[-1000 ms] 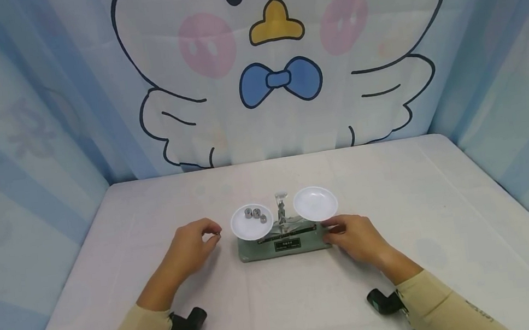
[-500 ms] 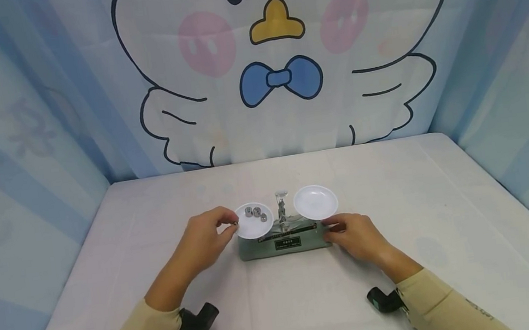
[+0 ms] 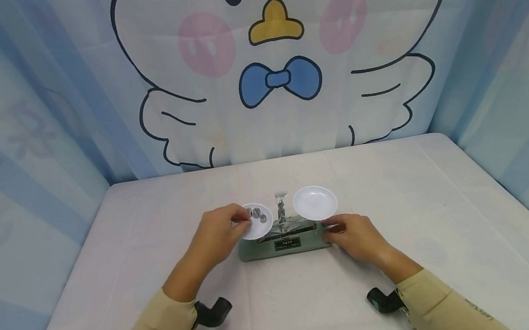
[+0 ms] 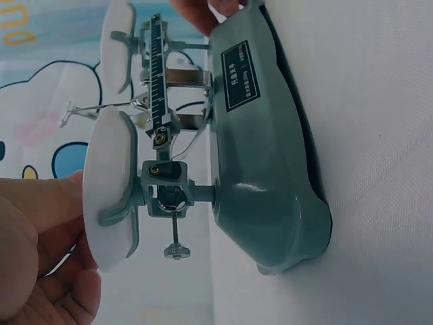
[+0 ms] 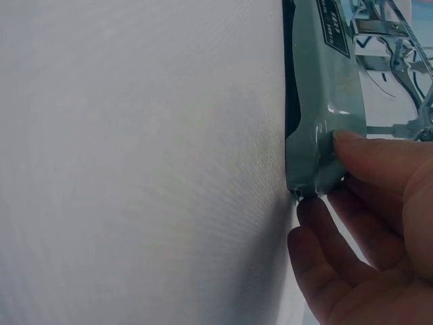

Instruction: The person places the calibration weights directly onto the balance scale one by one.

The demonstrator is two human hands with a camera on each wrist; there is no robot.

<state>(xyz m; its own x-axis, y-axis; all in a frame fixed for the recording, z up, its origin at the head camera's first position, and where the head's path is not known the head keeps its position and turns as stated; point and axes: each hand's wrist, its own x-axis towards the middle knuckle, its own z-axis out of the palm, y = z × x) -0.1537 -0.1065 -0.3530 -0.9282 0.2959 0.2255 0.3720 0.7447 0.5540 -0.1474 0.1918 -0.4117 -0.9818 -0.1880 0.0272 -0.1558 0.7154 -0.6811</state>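
A green balance scale (image 3: 255,252) stands on the table with two white pans. Several small grey metal pieces, like nuts or weights, lie on its left pan (image 3: 256,234); nothing lies on the right pan (image 3: 315,203). Over the left pan's outer edge, my left hand (image 3: 221,235) has thumb and fingertips pinched together on a tiny dark piece, barely visible. In the left wrist view, the pan (image 4: 108,183) hides those fingertips. My right hand (image 3: 356,236) grips the right end of the scale's base; the right wrist view shows the thumb (image 5: 365,157) pressed on its front.
A white cloth covers the table (image 3: 291,305). Behind it hangs a curtain (image 3: 284,124) with a cartoon bird, and blue curtains close off both sides. Each sleeve cuff carries a black wrist camera (image 3: 215,312).
My left hand has moved right, from beside the scale to over the left pan, fingertips still pinched. My right hand stays at the base's right end.
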